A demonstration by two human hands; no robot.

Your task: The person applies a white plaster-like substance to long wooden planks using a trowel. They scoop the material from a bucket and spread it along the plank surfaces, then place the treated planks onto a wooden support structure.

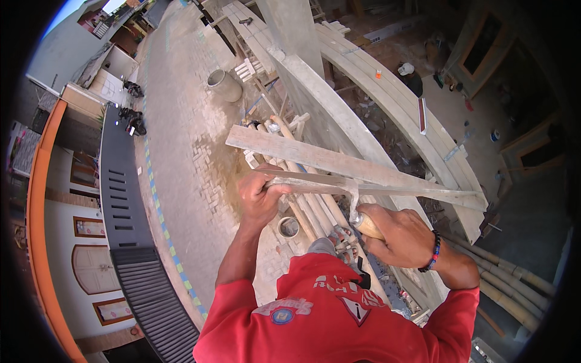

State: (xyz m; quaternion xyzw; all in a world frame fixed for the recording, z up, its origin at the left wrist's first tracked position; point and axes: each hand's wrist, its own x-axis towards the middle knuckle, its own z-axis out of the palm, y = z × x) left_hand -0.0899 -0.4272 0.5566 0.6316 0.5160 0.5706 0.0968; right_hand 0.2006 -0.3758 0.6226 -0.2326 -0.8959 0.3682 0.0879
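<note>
My left hand (259, 196) is closed round the near-left end of a long, narrow, mortar-smeared straightedge (308, 183). In my right hand (400, 237) is a trowel (367, 226), gripped by its pale wooden handle. Its bent metal neck rises to the straightedge, where the blade appears to touch it; the blade's full outline is hard to make out. Just beyond, a wooden plank (284, 148) slants across the top of a grey plastered wall (357, 124), its right end meeting the straightedge's far end. A dark beaded bracelet circles my right wrist.
Below me are several bamboo poles (311, 209) and a round bucket-like container (288, 227). A concrete cylinder (224, 86) stands on the paved street (181, 121). Long scaffold boards (387, 85) run on the right, above a lower floor where a person (410, 77) is visible. More bamboo (514, 284) lies lower right.
</note>
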